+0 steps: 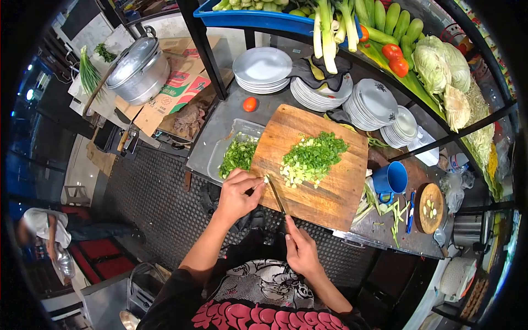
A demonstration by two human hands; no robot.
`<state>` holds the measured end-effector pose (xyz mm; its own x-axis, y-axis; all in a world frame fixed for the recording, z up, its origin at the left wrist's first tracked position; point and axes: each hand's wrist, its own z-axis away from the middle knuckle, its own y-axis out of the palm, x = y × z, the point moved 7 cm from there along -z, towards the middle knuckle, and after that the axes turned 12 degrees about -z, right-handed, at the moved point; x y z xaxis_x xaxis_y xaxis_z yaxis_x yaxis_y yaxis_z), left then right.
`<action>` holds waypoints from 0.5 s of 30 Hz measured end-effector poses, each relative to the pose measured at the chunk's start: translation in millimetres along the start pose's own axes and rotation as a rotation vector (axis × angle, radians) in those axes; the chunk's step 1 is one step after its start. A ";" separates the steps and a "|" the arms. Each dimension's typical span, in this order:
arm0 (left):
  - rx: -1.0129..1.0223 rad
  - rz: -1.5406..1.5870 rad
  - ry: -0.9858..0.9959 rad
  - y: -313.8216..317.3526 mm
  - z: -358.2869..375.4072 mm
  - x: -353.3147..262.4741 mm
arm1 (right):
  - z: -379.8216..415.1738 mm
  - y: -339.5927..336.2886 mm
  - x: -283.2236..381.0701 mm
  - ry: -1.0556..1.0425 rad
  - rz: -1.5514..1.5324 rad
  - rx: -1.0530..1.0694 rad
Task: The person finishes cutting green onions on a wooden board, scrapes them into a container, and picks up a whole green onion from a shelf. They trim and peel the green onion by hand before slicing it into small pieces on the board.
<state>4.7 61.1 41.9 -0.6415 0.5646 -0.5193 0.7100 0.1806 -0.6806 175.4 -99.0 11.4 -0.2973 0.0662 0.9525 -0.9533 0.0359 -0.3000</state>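
Observation:
My right hand [301, 250] grips a knife [276, 197] by its handle, the blade pointing up and left over the near edge of the wooden cutting board [344, 201]. At the board's lower left corner, my left hand [239, 193] is closed in a pinch. Between its fingertips, close to the knife tip, shows a small pale piece of vegetable [267, 179]. A heap of chopped green onions [319, 154], green with paler bits, lies on the board. Left of the board, partly under it, a clear plastic container [218, 147] holds more chopped greens [239, 155].
Stacked plates [263, 66] and a tomato [249, 104] stand behind the board. To the right are a blue mug [390, 179] and a small round board [428, 209]. A vegetable shelf with a blue tray [247, 17] hangs above. Another person [49, 228] is at far left.

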 end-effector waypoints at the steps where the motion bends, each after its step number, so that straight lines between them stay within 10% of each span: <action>1: -0.011 -0.002 0.011 -0.2 0.7 -0.6 | -1.9 1.7 -1.7 0.024 0.013 0.008; 15: 0.003 0.004 -0.009 -1.1 2.7 -0.2 | -7.5 0.8 5.1 0.013 0.059 0.034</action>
<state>3.2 58.7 41.4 -0.6411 0.5583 -0.5265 0.7118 0.1761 -0.6799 173.6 -91.2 15.6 -0.3526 0.0804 0.9323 -0.9354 -0.0024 -0.3535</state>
